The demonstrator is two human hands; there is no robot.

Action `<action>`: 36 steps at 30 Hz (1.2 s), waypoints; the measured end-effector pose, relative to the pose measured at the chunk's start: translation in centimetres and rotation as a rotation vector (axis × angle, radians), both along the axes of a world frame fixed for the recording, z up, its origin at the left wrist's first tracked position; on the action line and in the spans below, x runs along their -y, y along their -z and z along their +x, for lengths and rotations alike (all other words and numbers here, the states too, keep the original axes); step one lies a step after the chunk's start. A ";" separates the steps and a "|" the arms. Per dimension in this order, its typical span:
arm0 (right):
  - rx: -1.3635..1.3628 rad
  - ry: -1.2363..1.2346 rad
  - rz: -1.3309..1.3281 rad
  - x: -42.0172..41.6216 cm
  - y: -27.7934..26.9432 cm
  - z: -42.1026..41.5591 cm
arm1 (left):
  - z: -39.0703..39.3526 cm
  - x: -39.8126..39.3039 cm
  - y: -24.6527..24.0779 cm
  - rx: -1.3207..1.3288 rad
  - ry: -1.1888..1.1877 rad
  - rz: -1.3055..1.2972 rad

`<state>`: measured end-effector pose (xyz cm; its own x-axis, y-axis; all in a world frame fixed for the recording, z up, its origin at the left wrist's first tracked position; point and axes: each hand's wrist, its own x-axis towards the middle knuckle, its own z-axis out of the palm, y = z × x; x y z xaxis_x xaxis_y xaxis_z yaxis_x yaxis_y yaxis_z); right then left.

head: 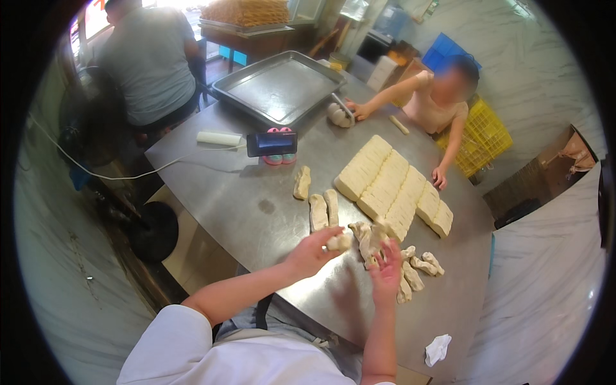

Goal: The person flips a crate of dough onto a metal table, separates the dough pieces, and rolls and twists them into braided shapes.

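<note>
My left hand (310, 252) grips a short piece of pale dough (340, 242) above the steel table. To its right, my right hand (386, 276) is raised with the palm up and fingers apart. A motion-blurred bit of dough (381, 229) shows just beyond its fingertips; whether they touch it cannot be told. Behind that hand lies a twisted dough strip (364, 239). Several more dough twists (413, 275) are heaped to its right, partly hidden by the hand. Beyond my left hand, two dough strips (318, 211) lie side by side, with another strip (302, 183) farther off.
Big scored dough slabs (380, 180) cover the table's middle. A phone (272, 144) on a stand trails a white cable. Behind are a metal tray (284, 89) and a child's-height person (433, 101) touching a handled tool (340, 114). Crumpled tissue (437, 350) lies near right.
</note>
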<state>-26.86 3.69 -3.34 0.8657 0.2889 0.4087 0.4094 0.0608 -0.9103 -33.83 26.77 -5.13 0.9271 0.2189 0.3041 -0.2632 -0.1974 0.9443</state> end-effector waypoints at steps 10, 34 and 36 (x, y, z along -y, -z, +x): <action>-0.264 -0.141 -0.121 2.8 3.8 -1.8 | -1.1 0.7 -0.5 -0.268 0.247 0.003; 0.240 0.170 -0.945 6.0 2.8 -5.3 | 0.7 3.6 2.1 0.159 0.434 0.727; 0.403 0.088 -0.993 5.6 2.6 -5.2 | 0.3 4.8 3.1 0.241 0.437 0.878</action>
<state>-32.03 -1.93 -5.98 0.7536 0.5922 0.2853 0.6573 -0.6758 -0.3336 -33.58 21.93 -8.25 0.7654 -0.5161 0.3844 -0.6430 -0.6379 0.4238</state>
